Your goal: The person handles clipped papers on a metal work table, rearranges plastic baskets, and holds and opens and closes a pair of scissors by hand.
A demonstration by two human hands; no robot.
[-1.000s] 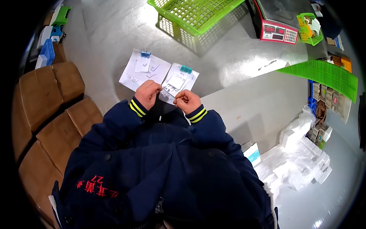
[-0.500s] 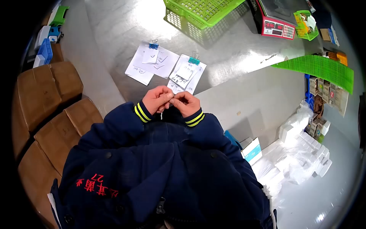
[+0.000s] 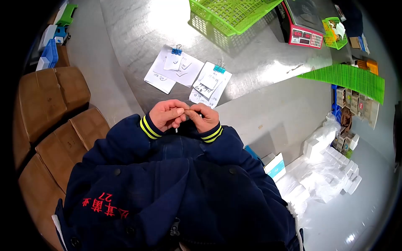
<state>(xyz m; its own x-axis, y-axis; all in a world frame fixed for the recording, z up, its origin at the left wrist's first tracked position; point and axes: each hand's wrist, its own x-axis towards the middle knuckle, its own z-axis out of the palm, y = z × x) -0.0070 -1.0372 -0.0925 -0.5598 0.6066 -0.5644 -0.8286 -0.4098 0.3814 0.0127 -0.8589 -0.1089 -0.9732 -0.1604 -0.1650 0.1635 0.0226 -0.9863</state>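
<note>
One head-worn camera looks forward and steeply down over the jacket (image 3: 176,175), its wide view centred near the left hand (image 3: 167,114) and right hand (image 3: 205,117), desk (image 3: 132,39) beyond.

The site appears to be a packing room. Indicators: a digital scale (image 3: 307,38), green basket (image 3: 230,12) and clipped papers (image 3: 178,76) on the metal table (image 3: 255,62); brown cartons (image 3: 54,94) left of the table; plastic-covered white boxes (image 3: 341,162) to its right.
</note>
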